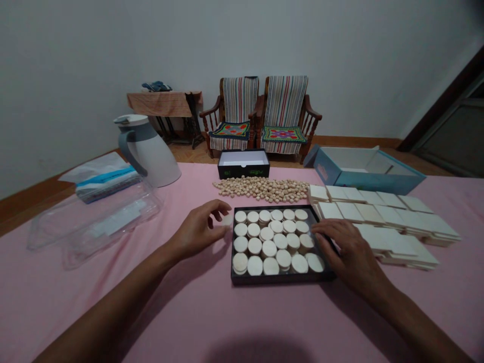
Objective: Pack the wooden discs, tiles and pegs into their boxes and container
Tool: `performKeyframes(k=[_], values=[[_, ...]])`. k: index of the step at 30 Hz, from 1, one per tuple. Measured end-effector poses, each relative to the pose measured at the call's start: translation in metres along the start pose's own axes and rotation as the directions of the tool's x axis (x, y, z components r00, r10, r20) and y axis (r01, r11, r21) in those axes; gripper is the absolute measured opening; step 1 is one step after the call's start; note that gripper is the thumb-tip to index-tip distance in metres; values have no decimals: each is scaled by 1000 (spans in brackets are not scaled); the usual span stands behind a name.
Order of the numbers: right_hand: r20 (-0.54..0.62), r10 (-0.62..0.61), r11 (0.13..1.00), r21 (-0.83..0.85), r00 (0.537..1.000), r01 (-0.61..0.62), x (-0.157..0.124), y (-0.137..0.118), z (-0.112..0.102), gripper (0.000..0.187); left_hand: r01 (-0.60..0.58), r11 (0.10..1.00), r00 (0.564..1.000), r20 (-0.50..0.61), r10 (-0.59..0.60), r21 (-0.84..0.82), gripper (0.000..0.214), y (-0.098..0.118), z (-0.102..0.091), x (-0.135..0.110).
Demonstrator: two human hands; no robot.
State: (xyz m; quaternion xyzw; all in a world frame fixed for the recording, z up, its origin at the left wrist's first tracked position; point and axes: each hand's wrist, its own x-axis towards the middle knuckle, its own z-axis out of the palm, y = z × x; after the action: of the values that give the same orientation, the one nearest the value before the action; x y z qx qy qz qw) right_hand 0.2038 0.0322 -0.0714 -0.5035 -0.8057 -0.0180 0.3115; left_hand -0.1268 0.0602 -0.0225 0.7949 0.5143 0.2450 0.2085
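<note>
A shallow black tray sits in front of me, holding several short stacks of round wooden discs in rows. Just off its left side, my left hand pinches a single pale disc between thumb and fingers. My right hand grips the tray's right side, its fingertips reaching over the rim close to the discs. Part of that rim is hidden by the hand.
Small wooden beads lie heaped behind the tray, before a black box. Square wooden tiles are stacked at right, near a blue box. Left stand clear plastic trays, a tissue pack and a white jug.
</note>
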Motion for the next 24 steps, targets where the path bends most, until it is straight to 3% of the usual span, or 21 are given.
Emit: performKeyframes(k=[4, 7, 11, 18, 21, 24], values=[[19, 7, 1000, -2, 1000, -7, 0, -1, -1, 19, -142, 988, 976, 160, 150, -59, 35, 42, -9, -23], [21, 3, 1000, 1, 1000, -3, 0, -1, -1, 19, -175, 984, 961, 211, 180, -40, 36, 53, -4, -31], [8, -2, 1000, -3, 1000, 3, 0, 0, 0, 19, -169, 985, 957, 233, 170, -23, 36, 51, 1, -32], [-2, -6, 1000, 13, 1000, 6, 1, -1, -1, 18, -141, 990, 976, 165, 140, -2, 24, 42, -2, -29], [-29, 8, 1000, 10, 1000, -8, 2, -3, -3, 19, -24, 1000, 999, 49, 24, 14, 23, 34, 5, -28], [-97, 47, 999, -6, 994, -48, 2, -7, -4, 23, 120, 993, 993, 11, -120, -5, 42, 26, 17, -27]])
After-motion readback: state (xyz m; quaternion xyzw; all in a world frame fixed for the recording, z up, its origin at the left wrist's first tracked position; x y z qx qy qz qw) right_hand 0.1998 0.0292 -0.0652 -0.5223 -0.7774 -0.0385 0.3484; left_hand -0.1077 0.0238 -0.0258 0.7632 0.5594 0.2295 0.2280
